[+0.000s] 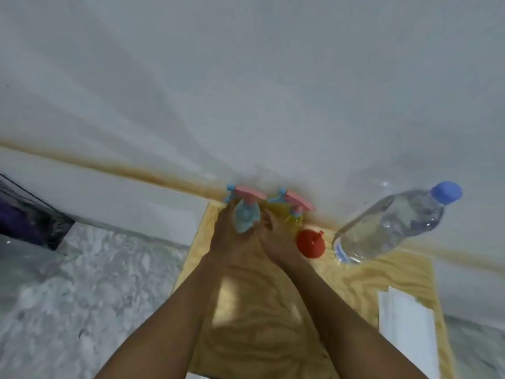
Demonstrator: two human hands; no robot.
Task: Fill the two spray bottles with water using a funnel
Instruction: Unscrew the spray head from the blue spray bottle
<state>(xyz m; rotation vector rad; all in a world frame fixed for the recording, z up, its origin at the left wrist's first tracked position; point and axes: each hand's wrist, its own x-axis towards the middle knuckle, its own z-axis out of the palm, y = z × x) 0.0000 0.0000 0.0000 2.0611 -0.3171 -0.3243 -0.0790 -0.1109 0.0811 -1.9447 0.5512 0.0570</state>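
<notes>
Two small spray bottles with pink and blue trigger heads stand at the far edge of a wooden board [355, 283], against the white wall. My left hand [229, 236] wraps the blue spray bottle [246, 218] from the left. My right hand [273, 239] touches the same bottle from the right, its fingers between the two bottles. The yellow spray bottle [293, 220] stands just right of it, partly hidden by my right hand. A red funnel [311, 244] lies on the board beside the yellow bottle. Further right stands a clear water bottle [390, 222] with a blue cap, full of water.
White folded paper or cloth [407, 324] lies on the board's near right. Grey marbled floor [95, 283] spreads to the left. A dark opening [30, 220] sits at the far left under a white ledge. The whole picture is motion-blurred.
</notes>
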